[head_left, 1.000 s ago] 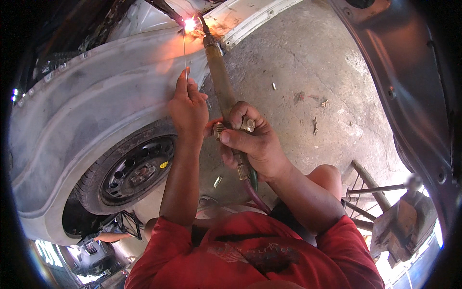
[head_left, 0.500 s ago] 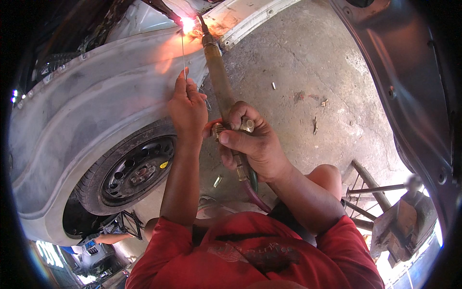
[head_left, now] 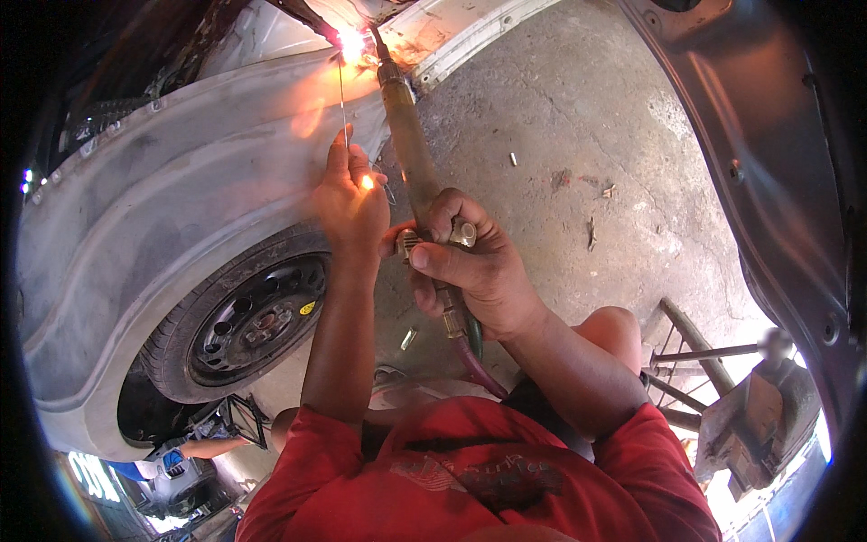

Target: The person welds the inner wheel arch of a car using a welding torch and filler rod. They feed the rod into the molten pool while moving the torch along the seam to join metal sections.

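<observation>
My right hand (head_left: 479, 262) is wrapped round the handle of a brass-coloured gas welding torch (head_left: 408, 135), by its valve knobs. A green and a purple hose (head_left: 476, 366) run from the torch's lower end. Its dark tip reaches a bright, glowing flame spot (head_left: 351, 42) on the car body's upper edge. Between fingers and thumb, my left hand (head_left: 354, 203) pinches a thin filler rod (head_left: 343, 104), whose far end meets the glow. Bare, sanded grey metal makes up the fender (head_left: 208, 154) beside my left hand. An orange spark shows over that hand's fingers.
Below the fender is a wheel with a black steel rim (head_left: 262, 316). A car door (head_left: 750, 144) stands at the right, and a metal frame stand (head_left: 695, 357) at the lower right. Small debris (head_left: 591, 235) lies on the concrete floor. Another person's arm (head_left: 212, 446) shows at the lower left.
An orange spark has appeared over my left hand's fingers. The torch and the filler rod have hardly moved, and both hands keep their grip.
</observation>
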Demonstrator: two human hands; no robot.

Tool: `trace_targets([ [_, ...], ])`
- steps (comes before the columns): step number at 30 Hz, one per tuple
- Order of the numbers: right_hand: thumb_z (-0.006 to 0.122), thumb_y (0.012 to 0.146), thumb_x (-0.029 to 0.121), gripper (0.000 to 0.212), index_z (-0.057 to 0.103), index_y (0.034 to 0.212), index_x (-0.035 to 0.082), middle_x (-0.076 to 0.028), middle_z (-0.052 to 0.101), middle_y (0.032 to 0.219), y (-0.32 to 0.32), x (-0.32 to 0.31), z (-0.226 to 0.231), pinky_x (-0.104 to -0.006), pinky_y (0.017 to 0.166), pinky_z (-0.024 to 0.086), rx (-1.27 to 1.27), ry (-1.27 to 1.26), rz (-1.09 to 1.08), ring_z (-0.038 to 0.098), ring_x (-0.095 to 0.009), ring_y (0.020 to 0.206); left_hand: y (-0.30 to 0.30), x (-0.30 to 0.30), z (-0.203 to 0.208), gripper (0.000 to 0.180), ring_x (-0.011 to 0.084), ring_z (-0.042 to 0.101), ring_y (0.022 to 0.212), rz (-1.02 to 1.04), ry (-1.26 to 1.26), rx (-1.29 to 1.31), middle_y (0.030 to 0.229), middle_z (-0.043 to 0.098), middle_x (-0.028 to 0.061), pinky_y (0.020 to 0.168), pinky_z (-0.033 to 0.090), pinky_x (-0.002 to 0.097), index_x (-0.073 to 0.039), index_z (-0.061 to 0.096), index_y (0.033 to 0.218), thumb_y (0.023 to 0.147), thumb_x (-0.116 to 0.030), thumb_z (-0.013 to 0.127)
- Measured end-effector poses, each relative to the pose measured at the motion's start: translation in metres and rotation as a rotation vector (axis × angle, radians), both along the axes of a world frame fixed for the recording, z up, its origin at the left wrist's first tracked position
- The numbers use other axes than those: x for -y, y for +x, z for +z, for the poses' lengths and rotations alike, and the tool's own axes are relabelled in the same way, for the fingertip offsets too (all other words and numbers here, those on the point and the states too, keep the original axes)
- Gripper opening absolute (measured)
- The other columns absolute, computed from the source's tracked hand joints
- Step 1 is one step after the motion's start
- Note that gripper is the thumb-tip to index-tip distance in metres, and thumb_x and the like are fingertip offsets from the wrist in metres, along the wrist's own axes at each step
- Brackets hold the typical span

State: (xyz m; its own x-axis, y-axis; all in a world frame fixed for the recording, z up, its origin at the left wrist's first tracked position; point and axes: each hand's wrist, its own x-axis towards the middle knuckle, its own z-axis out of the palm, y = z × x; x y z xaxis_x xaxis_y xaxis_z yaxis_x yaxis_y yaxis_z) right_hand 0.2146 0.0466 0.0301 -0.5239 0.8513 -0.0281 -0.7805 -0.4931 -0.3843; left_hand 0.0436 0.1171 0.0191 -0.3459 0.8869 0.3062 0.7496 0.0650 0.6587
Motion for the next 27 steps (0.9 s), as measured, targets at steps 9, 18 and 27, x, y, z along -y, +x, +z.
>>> trace_targets([
  [9,0.065,0.1,0.003,0.021,0.047,0.1,0.015,-0.012,0.073,0.106,0.0002,0.0003,0.0006,-0.0255,0.051,0.052,0.02,0.012,0.007,0.068,-0.012,0.064,0.003,-0.0005,0.0026,0.035,0.0144,0.064,0.063,0.024,-0.018,0.019,0.074,0.066,0.0071,0.061,0.051,0.0334,-0.009,0.064,0.138,0.107,-0.018,0.051],
  [18,0.067,0.099,0.005,0.02,0.049,0.099,0.014,-0.012,0.073,0.106,0.0006,0.0001,-0.0002,-0.0253,0.051,0.051,-0.005,0.031,-0.01,0.068,-0.012,0.064,0.0057,-0.0001,0.006,0.035,0.0158,0.066,0.064,0.041,-0.051,0.002,0.075,0.067,0.0092,0.061,0.052,0.0342,-0.009,0.064,0.138,0.107,-0.02,0.051],
  [27,0.068,0.099,0.005,0.021,0.049,0.099,0.014,-0.012,0.073,0.106,0.0002,0.0007,-0.0024,-0.0264,0.051,0.051,0.001,0.021,-0.002,0.068,-0.013,0.064,0.0065,-0.0012,0.0066,0.036,0.0164,0.066,0.066,0.05,-0.067,-0.005,0.076,0.067,0.0094,0.062,0.052,0.0357,-0.012,0.064,0.139,0.107,-0.021,0.052],
])
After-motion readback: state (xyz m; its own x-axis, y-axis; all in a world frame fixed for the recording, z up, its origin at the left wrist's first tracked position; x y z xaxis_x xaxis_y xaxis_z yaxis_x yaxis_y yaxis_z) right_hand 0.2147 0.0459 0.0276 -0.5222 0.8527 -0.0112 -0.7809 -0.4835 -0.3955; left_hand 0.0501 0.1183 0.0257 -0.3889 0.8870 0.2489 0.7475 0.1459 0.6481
